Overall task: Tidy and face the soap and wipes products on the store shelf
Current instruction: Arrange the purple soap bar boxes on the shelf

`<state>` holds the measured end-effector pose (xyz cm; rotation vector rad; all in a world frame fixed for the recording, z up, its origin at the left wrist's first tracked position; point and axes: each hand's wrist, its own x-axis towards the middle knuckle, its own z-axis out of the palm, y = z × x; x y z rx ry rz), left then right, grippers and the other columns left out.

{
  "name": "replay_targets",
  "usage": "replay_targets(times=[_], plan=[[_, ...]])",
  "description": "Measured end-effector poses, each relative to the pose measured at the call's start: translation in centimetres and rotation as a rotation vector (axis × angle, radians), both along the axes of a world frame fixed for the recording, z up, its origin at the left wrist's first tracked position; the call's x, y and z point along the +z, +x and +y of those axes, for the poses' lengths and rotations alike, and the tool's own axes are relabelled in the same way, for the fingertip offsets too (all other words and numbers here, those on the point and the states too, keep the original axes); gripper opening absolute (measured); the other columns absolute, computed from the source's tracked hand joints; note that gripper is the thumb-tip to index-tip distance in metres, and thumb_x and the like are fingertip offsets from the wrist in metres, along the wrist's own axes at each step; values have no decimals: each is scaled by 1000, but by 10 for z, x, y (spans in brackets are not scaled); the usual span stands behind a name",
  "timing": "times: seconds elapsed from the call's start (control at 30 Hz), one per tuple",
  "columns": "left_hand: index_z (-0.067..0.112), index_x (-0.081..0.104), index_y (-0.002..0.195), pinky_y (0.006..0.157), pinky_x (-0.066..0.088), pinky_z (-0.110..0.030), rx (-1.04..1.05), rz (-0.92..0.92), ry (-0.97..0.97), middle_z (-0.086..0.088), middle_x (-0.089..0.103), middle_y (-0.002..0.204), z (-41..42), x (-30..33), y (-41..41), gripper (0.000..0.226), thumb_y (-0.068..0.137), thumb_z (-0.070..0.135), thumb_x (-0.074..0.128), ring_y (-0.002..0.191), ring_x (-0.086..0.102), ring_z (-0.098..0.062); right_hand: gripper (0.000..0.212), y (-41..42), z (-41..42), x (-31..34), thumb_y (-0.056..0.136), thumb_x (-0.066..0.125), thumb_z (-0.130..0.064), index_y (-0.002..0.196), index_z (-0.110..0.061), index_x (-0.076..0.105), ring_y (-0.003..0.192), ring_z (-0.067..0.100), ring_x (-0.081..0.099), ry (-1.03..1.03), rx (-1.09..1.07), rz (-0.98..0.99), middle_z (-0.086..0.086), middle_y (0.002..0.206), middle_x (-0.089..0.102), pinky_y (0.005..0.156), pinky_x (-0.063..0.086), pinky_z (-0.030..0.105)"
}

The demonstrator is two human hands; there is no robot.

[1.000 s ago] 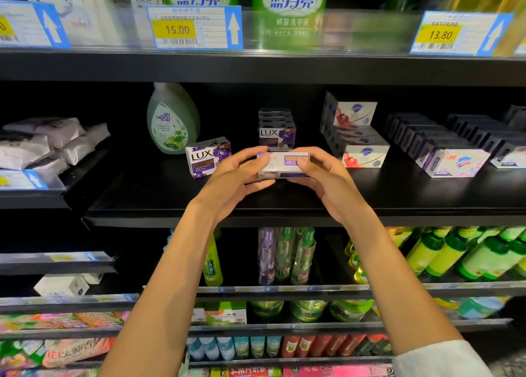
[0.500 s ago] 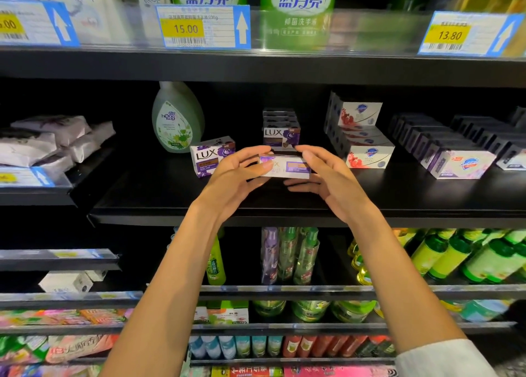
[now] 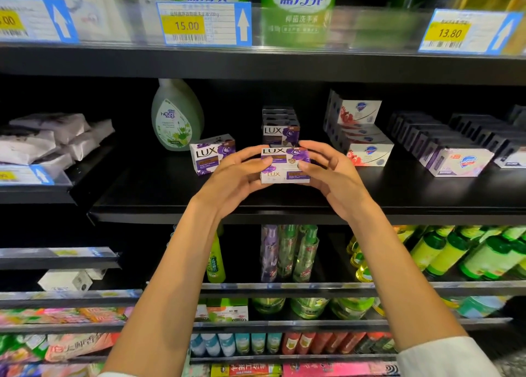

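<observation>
Two bare forearms reach up to a black store shelf (image 3: pixel 284 203). Both hands grasp one purple-and-white Lux soap box (image 3: pixel 284 164) between them, just above the shelf board near its front edge. The left hand (image 3: pixel 236 177) pinches the box's left end with thumb and fingertips; the right hand (image 3: pixel 330 171) has its grip closed on the right end, fingers curled over the top. The box shows its printed front and top toward the camera.

Taking the held box as the landmark: directly behind it stands a row of Lux boxes (image 3: pixel 280 131), front one facing out. To its left, close by, another Lux box (image 3: pixel 212 154) sits angled. Further left and back stands a green liquid soap bottle (image 3: pixel 176 117). Far left, on a neighbouring shelf, lie pale wipes packs (image 3: pixel 48 137). To the right sit white-and-red soap boxes (image 3: pixel 367 146), then lilac soap boxes (image 3: pixel 458 160). Above hangs a yellow 15.00 price tag (image 3: pixel 203 24).
</observation>
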<state>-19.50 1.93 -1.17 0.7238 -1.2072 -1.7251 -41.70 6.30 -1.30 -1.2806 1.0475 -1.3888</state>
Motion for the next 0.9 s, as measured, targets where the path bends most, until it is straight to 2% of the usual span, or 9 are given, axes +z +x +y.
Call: replay_targets(times=[0.13,0.2,0.33,0.47,0.67,0.8,0.9], plan=[[4,55,142,106,54,-49,11,7,-50,-18,69,134,1,-1,2,49,95,-1,68,123,68,-34,58,2,-1,0,93,75,-6,145,-18,53,121,27,70,5,32,-9,7,132,70,96,60,51],[5,56,142,106,55,-49,26,29,-60,-19,68,134,1,-2,3,51,93,-5,68,124,67,-36,56,3,-1,2,96,72,-8,147,-17,51,118,30,71,27,49,-26,9,129,72,90,63,49],[12,57,140,105,55,-46,27,7,-92,-19,68,132,2,-3,5,53,92,-8,68,124,67,-35,42,1,1,2,101,68,-13,141,-16,59,116,31,72,17,70,14,13,123,74,89,64,48],[11,56,139,101,55,-44,19,-20,-115,-21,69,130,4,-2,3,51,93,-4,71,121,68,-34,42,1,0,-1,97,71,-6,137,-17,62,115,30,72,-13,29,58,17,117,75,88,64,49],[8,60,136,96,57,-43,139,-119,-145,-14,74,125,4,-2,-3,47,92,-1,73,114,72,-31,51,3,-1,-2,96,73,-6,141,-23,56,115,22,73,-43,-8,161,4,118,76,90,63,45],[7,63,131,95,59,-44,228,-127,-138,-14,74,122,4,-2,-1,46,88,-5,76,112,73,-31,57,4,-4,-2,93,79,-18,143,-29,53,108,13,73,-30,-103,307,-5,114,77,98,60,39],[8,65,125,88,58,-40,313,-149,-150,-13,75,118,6,-3,2,44,86,-7,76,110,73,-32,63,1,0,-3,91,81,-34,147,-30,53,118,3,64,-50,-186,616,-12,127,68,107,54,33]])
